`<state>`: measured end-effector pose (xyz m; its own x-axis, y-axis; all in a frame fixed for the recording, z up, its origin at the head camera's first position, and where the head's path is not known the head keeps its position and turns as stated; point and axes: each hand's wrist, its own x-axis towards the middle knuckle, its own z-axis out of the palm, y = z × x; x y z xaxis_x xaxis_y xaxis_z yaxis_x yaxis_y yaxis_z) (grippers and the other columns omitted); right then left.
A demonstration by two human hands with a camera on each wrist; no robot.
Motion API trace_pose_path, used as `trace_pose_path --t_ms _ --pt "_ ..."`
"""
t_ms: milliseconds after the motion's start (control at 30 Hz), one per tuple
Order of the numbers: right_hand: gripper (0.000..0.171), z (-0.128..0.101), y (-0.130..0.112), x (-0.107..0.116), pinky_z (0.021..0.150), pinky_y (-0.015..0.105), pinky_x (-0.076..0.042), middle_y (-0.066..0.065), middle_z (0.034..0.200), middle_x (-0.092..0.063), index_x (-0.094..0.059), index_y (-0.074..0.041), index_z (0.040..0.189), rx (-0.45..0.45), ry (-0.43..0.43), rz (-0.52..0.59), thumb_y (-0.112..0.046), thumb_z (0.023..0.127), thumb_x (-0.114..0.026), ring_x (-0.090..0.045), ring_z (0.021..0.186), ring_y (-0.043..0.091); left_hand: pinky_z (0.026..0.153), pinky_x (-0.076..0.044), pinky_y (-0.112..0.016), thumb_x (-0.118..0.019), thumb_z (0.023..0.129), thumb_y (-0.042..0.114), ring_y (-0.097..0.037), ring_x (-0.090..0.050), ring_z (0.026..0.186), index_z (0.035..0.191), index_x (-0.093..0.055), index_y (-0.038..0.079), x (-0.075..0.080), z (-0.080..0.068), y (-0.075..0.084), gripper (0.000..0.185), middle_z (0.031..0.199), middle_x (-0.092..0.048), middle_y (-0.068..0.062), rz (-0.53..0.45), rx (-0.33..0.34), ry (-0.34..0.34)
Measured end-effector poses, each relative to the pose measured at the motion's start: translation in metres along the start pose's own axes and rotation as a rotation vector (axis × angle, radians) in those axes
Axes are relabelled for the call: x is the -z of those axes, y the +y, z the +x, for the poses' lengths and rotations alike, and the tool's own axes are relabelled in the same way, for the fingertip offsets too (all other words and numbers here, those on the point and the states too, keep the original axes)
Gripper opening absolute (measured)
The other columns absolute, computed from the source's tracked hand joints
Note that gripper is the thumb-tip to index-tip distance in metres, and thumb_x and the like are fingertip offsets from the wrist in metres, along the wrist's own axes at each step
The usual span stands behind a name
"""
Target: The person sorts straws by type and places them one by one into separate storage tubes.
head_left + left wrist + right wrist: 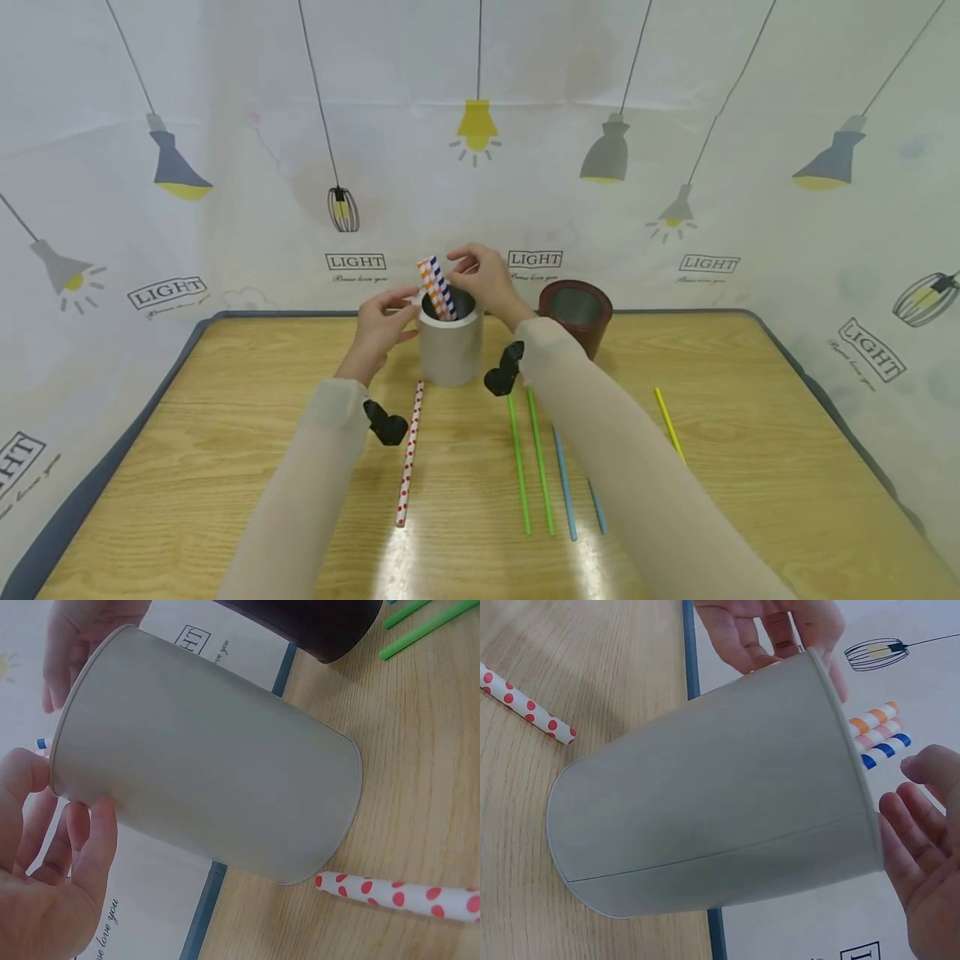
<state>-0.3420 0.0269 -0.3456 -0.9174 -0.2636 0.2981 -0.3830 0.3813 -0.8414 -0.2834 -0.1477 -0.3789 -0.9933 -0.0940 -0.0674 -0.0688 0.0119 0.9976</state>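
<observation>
A pale grey canister [452, 354] stands upright toward the back of the table. Striped paper straws [435, 287] in orange, pink and blue lean inside it, their tops above the rim and their lower ends hidden. My left hand [381, 325] is at the canister's left side, fingertips on the wall and rim in the left wrist view. Past the right rim is my right hand [483, 279], fingers loosely bent beside the straws. In the right wrist view, this right hand [937, 847] has its thumb apart from the straw tops, with a fingertip right at the rim.
A red-dotted white straw [409, 454] lies in front of the canister. Green straws [540, 467], blue straws [564, 483] and a yellow straw [669, 423] lie to the right. Partly behind my right arm stands a dark red canister [588, 329], near the printed backdrop [420, 167].
</observation>
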Motion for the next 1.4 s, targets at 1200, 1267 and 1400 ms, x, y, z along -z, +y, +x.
trace_pose_path --t_ms 1200,1267,1400 --pt "0.029 -0.096 0.000 0.023 0.059 0.041 -0.054 0.019 0.091 -0.060 -0.057 0.000 0.116 -0.293 -0.304 0.332 -0.007 0.088 -0.059 -0.056 0.093 0.040 0.073 -0.053 -0.028 -0.057 0.087 0.004 -0.018 -0.051 0.092 0.127 -0.054 0.006 -0.002 -0.002 0.002 0.040 0.104 -0.045 -0.007 0.026 0.025 0.001" --pt "0.029 -0.101 0.000 0.018 0.058 0.040 -0.054 0.022 0.093 -0.060 -0.057 0.001 0.117 -0.294 -0.305 0.339 -0.006 0.088 -0.058 -0.057 0.089 0.038 0.075 -0.052 -0.029 -0.057 0.087 0.005 -0.017 -0.051 0.092 0.127 -0.054 0.005 -0.002 -0.003 0.002 0.040 0.103 -0.044 -0.007 0.022 0.016 -0.006" --pt "0.031 -0.111 0.005 0.006 0.061 0.044 -0.054 0.019 0.092 -0.060 -0.056 0.001 0.118 -0.320 -0.332 0.355 -0.006 0.088 -0.058 -0.061 0.079 0.024 0.075 -0.052 -0.029 -0.056 0.088 0.005 -0.016 -0.050 0.091 0.127 -0.053 0.004 -0.003 -0.002 0.002 0.039 0.102 -0.043 -0.006 0.016 0.003 -0.013"
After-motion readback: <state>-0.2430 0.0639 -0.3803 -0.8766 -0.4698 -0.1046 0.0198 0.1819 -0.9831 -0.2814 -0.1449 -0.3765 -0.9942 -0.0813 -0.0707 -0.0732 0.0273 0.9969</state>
